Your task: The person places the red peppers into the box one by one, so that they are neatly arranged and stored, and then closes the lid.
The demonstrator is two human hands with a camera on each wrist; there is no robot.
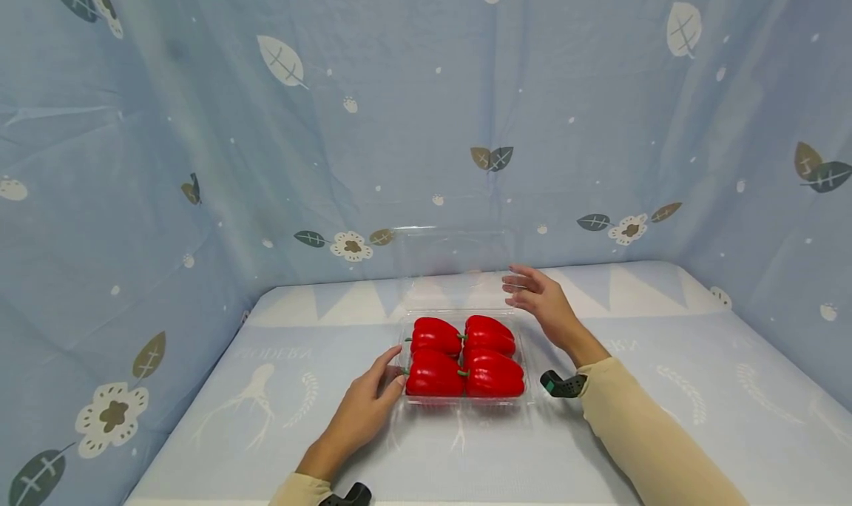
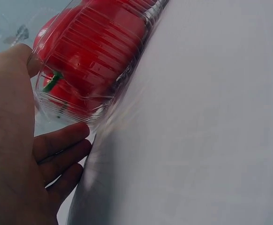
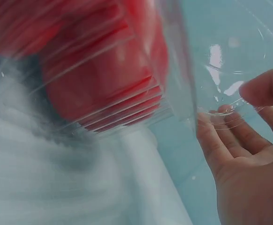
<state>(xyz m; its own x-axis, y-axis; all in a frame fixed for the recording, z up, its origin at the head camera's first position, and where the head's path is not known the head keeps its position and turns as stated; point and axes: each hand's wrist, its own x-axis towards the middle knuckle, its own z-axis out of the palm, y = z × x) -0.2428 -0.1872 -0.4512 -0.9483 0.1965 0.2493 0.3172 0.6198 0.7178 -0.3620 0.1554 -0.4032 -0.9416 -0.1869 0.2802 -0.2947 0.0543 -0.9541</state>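
Several red bell peppers (image 1: 495, 373) with green stems sit in a clear plastic clamshell container (image 1: 459, 400). Its hinged lid (image 1: 452, 251) stands raised at the back. At the container's left side, my left hand (image 1: 362, 406) touches the rim with its thumb side. In the left wrist view, the other fingers (image 2: 63, 159) bend loosely beside the ribbed end wall, apart from the peppers. My right hand (image 1: 549, 310) is at the lid's right edge. The right wrist view has its thumb (image 3: 265, 89) and fingers pinching the thin clear edge between them.
The container stands on a table (image 1: 266, 447) covered with a pale blue and white patterned cloth. A blue curtain (image 1: 413, 106) with leaves and flowers hangs behind and at both sides. Black straps (image 1: 562, 385) circle the wrists over beige sleeves.
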